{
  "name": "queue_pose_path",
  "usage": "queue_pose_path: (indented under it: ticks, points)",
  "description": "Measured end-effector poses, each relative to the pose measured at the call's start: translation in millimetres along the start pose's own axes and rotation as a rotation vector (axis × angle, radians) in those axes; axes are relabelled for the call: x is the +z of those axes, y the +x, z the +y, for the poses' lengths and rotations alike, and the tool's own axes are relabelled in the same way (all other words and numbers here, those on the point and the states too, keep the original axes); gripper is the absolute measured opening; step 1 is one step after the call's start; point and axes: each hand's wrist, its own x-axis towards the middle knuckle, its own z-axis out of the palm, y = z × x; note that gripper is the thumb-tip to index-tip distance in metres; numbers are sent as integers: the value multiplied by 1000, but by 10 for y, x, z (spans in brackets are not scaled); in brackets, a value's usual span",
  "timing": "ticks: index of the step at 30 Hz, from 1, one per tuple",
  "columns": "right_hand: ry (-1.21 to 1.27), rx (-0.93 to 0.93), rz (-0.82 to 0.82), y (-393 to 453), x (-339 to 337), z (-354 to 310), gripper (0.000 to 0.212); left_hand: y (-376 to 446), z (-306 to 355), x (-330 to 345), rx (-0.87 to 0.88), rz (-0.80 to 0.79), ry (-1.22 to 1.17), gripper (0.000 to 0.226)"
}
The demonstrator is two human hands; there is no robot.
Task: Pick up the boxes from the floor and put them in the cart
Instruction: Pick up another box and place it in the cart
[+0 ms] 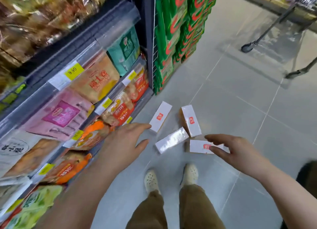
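Four boxes [178, 129] remain on the floor [223, 100], none carted; left hand [123, 141] and right hand [235, 150] reach down, fingers spread, gripping nothing

You see four white boxes with red labels lying on the grey floor tiles. The far-left box [160, 117] points toward one o'clock. The upper-right box [190, 120] shows an orange side, pointing eleven. The centre box [171, 140] points two o'clock, touching it. The nearest box [199, 146] lies toward three.
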Motion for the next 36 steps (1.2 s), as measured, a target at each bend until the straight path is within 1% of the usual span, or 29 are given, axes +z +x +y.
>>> queue_pose_path:
  ticks: [2, 3, 6, 9, 12, 14, 17, 19, 20, 22, 24, 26, 28, 32, 36]
  points:
    - [-20, -18, -49, 277, 7, 137, 31, 143, -48, 160, -35, 11, -14, 49]
    - [-26, -36, -76, 415, 25, 213, 32, 209, -65, 258, -75, -8, -23, 50]
    - [-83, -84, -202, 857, 102, 485, 32, 396, -136, 664, -230, -141, -57, 43]
    - [-149, -119, -326, 1242, 211, 813, 30, 588, -199, 1142, -359, -263, -42, 43]
    - [-252, -142, -411, 1544, 395, 1172, 34, 755, -241, 1589, -427, -315, -73, 45]
    - [-263, -132, -442, 1741, 581, 1406, 36, 869, -279, 1859, -464, -286, -100, 45]
    - [-181, -114, -438, 2024, 961, 1715, 40, 1049, -397, 2264, -545, -121, -111, 42]
    - [-146, -118, -422, 2207, 1254, 1901, 45, 1177, -524, 2578, -552, -39, -76, 40]
    - [-142, -122, -403, 2331, 1461, 2032, 46, 1240, -635, 2816, -553, -21, -64, 40]
    - [-168, -131, -386, 2536, 1738, 2198, 48, 1335, -823, 3174, -545, -46, -64, 42]
    - [-208, -163, -383, 2804, 2092, 2431, 50, 1417, -1072, 3666, -543, -102, -42, 48]
    - [-269, -209, -386, 3047, 2310, 2595, 51, 1532, -1268, 4015, -541, -197, -18, 58]
    - [-342, -243, -378, 3331, 2565, 2807, 56, 1698, -1482, 4403, -539, -254, 12, 68]
    - [-505, -348, -417, 3754, 2965, 3085, 74, 2048, -1772, 4922, -555, -335, -15, 92]
    - [-658, -429, -461, 3965, 3246, 3205, 89, 2203, -1932, 5264, -591, -409, -81, 113]
